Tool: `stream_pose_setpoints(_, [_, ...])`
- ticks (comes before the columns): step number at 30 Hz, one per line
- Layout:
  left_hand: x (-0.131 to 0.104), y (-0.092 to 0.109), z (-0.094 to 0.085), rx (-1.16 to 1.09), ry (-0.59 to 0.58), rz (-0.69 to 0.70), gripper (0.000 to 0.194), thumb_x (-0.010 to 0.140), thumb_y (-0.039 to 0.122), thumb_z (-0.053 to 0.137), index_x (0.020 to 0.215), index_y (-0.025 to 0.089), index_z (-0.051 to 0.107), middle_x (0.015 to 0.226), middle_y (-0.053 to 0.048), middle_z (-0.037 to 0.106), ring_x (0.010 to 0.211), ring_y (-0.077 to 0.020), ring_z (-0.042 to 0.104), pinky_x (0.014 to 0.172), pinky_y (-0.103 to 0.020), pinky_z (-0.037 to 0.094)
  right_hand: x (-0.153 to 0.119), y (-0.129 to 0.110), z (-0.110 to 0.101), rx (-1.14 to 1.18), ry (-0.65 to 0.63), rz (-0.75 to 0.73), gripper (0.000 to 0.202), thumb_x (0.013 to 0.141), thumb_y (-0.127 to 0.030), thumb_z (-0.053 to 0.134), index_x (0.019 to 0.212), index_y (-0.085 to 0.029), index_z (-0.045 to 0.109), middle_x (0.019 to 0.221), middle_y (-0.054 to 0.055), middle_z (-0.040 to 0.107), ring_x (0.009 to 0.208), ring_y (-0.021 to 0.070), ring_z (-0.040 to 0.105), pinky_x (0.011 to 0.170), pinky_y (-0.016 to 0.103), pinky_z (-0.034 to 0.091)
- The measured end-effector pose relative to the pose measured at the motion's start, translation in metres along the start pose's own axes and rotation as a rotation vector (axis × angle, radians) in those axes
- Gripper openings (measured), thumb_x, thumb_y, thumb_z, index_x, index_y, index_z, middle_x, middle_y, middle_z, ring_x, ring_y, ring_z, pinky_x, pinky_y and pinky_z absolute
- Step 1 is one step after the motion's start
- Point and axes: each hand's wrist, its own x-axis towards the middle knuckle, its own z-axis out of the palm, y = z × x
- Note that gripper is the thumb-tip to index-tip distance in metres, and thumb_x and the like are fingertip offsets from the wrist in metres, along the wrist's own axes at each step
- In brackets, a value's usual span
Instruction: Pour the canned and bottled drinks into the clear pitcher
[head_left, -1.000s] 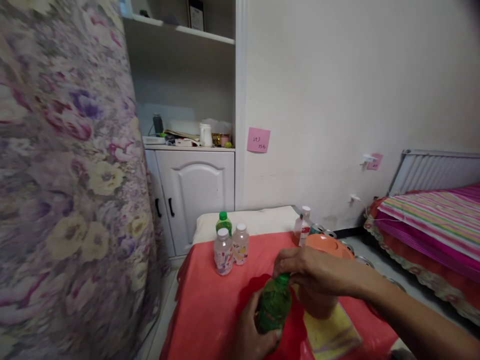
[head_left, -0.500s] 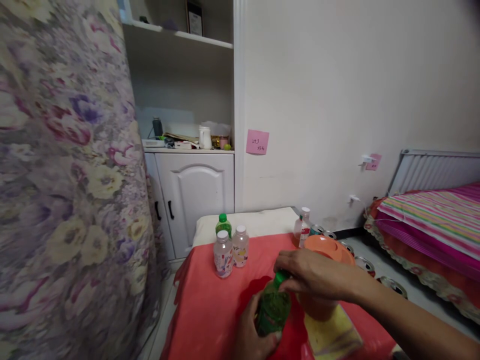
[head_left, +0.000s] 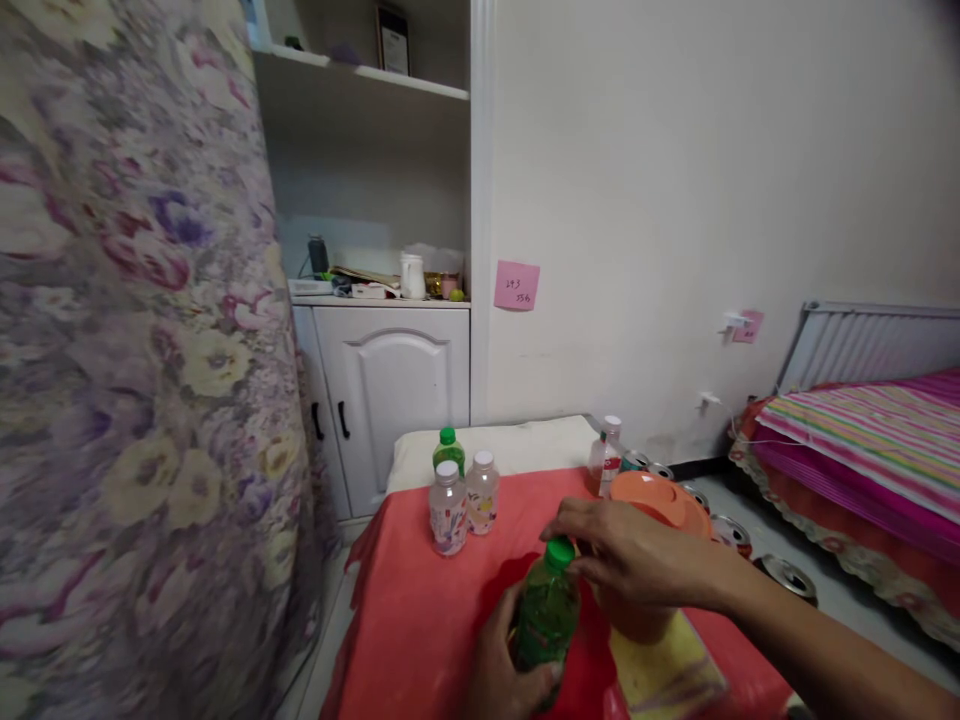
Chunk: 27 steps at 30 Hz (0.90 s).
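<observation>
A green plastic bottle (head_left: 549,615) with a green cap (head_left: 559,552) stands slightly tilted near the front of the table. My left hand (head_left: 510,650) is closed around its lower body, the thumb across the front. Over the top, my right hand (head_left: 622,545) has its fingers curled behind the cap and its thumb at the right side. Behind my right hand is an orange container (head_left: 649,493), partly hidden by it. A yellow cloth or packet (head_left: 664,665) lies below my right forearm.
Two clear bottles with white caps (head_left: 448,510) (head_left: 482,492) and another green-capped bottle (head_left: 448,450) stand left on the red tablecloth (head_left: 420,620). One more white-capped bottle (head_left: 606,455) is at the back right. Several cans (head_left: 784,578) line the right side, near a bed (head_left: 862,440).
My right hand has shifted slightly on the cap, so more of the cap's top shows. The bottle is a little more upright, with my left hand still around it.
</observation>
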Motion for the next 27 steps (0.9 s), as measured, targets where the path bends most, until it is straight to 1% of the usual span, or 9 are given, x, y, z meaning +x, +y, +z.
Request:
stream_pose_setpoints(4, [-0.001,0.0,0.0,-0.032,-0.03,0.01,0.078,0.053,0.02,0.076,0.129,0.021,0.062,0.126,-0.01,0.074,0.118,-0.0351,0.067,0.098,-0.04,0.055,0.005,0.007,0.008,-0.012,0.027,0.091,0.027,0.09,-0.046,0.071,0.096,-0.02,0.068,0.083,0.001,0.07,0.069,0.0176,0.062,0.06,0.027,0.041])
stream_pose_setpoints(7, [-0.001,0.0,-0.001,-0.015,-0.023,0.019,0.077,0.054,0.021,0.077,0.129,0.022,0.063,0.127,-0.009,0.074,0.12,-0.0352,0.066,0.099,-0.041,0.054,0.004,0.009,0.008,0.001,0.053,0.103,0.045,0.085,-0.058,0.073,0.109,-0.02,0.068,0.097,0.005,0.073,0.079,0.0215,0.066,0.067,0.03,0.045])
stream_pose_setpoints(10, [0.0,-0.002,-0.002,0.012,-0.002,0.027,0.077,0.052,0.017,0.075,0.128,0.021,0.064,0.126,-0.009,0.074,0.12,-0.0352,0.066,0.101,-0.041,0.053,0.002,0.007,0.006,0.044,0.056,0.046,0.048,0.089,-0.047,0.073,0.129,-0.023,0.062,0.118,0.007,0.07,0.096,0.0234,0.067,0.081,0.033,0.047])
stream_pose_setpoints(13, [0.002,-0.006,-0.003,0.026,-0.009,0.022,0.077,0.053,0.015,0.075,0.129,0.02,0.064,0.125,-0.009,0.075,0.12,-0.0352,0.066,0.101,-0.041,0.054,0.003,0.003,0.009,0.024,0.066,0.018,0.025,0.093,-0.032,0.069,0.116,-0.022,0.067,0.108,0.004,0.07,0.087,0.0189,0.065,0.075,0.028,0.045])
stream_pose_setpoints(16, [0.003,-0.01,-0.005,0.042,-0.029,0.029,0.077,0.057,0.016,0.076,0.132,0.021,0.063,0.13,-0.01,0.073,0.124,-0.0341,0.065,0.102,-0.04,0.054,0.005,0.003,0.015,-0.034,0.104,0.112,0.032,0.091,-0.05,0.068,0.094,-0.019,0.067,0.085,0.001,0.069,0.068,0.0164,0.059,0.057,0.027,0.035])
stream_pose_setpoints(19, [0.005,-0.013,-0.007,0.042,-0.027,0.049,0.077,0.058,0.019,0.077,0.133,0.021,0.062,0.132,-0.009,0.072,0.125,-0.0334,0.065,0.103,-0.039,0.054,0.004,0.005,0.019,-0.066,0.14,0.13,0.049,0.087,-0.066,0.065,0.101,-0.02,0.066,0.089,0.002,0.07,0.071,0.0191,0.061,0.058,0.028,0.033])
stream_pose_setpoints(23, [0.007,-0.014,-0.007,0.063,0.003,0.035,0.075,0.055,0.013,0.074,0.13,0.022,0.064,0.129,-0.009,0.074,0.122,-0.033,0.067,0.102,-0.038,0.055,-0.001,0.004,0.018,-0.008,0.131,0.025,0.037,0.094,-0.045,0.066,0.124,-0.023,0.061,0.111,0.004,0.069,0.089,0.0204,0.066,0.072,0.028,0.04])
stream_pose_setpoints(25, [0.007,-0.013,-0.006,0.088,0.018,0.037,0.078,0.053,0.009,0.072,0.129,0.022,0.064,0.129,-0.009,0.074,0.123,-0.0331,0.067,0.104,-0.039,0.054,-0.002,0.004,0.02,0.001,0.136,0.037,0.023,0.095,-0.038,0.066,0.111,-0.021,0.065,0.102,0.003,0.07,0.083,0.0179,0.064,0.069,0.027,0.039])
stream_pose_setpoints(27, [0.007,-0.013,-0.004,0.097,0.02,0.04,0.079,0.053,0.009,0.073,0.131,0.022,0.064,0.133,-0.009,0.072,0.126,-0.0331,0.064,0.106,-0.039,0.053,-0.001,0.005,0.022,-0.019,0.162,0.108,0.029,0.092,-0.049,0.068,0.097,-0.02,0.066,0.09,0.001,0.069,0.072,0.0168,0.061,0.061,0.027,0.034])
